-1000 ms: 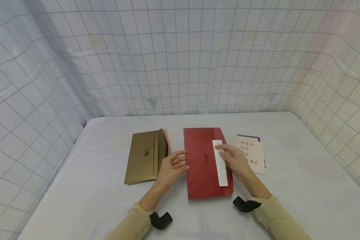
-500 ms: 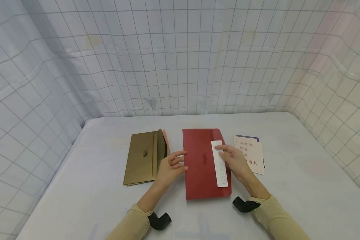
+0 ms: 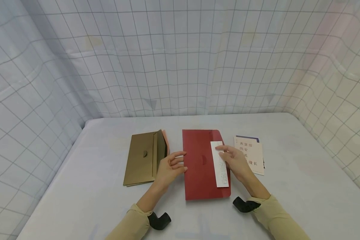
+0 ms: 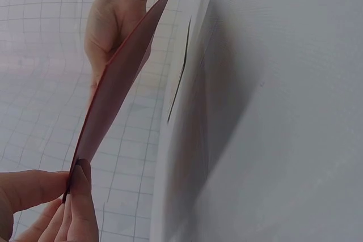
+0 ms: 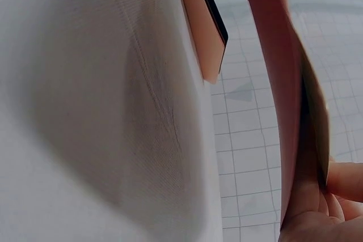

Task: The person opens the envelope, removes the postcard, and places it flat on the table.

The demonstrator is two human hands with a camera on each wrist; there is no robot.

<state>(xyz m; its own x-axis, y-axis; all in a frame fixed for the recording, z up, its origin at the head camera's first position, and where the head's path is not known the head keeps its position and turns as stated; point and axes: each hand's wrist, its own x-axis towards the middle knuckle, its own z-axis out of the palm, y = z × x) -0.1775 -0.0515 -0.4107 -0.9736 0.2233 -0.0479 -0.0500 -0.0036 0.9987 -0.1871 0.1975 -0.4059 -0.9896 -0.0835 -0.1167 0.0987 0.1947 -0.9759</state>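
A red envelope with a half-round slot is raised above the white table, as the gap in the left wrist view shows. My left hand pinches its left edge between thumb and fingers. Across the envelope's right part lies a long white paper strip with faint marks. My right hand pinches this strip near its upper right edge. In the right wrist view, the strip stands slightly apart from the red envelope, with fingers reaching into the gap. Part of the right hand's grip is hidden.
To the left lies a gold envelope with its flap raised and a pink paper behind it. On the right sits a small stack of printed cards. A white table carries everything, with grid-patterned curtains around it.
Both hands hold almost still. The view shifts slightly, the red envelope turns a little at its right side, and the white strip tilts a touch.
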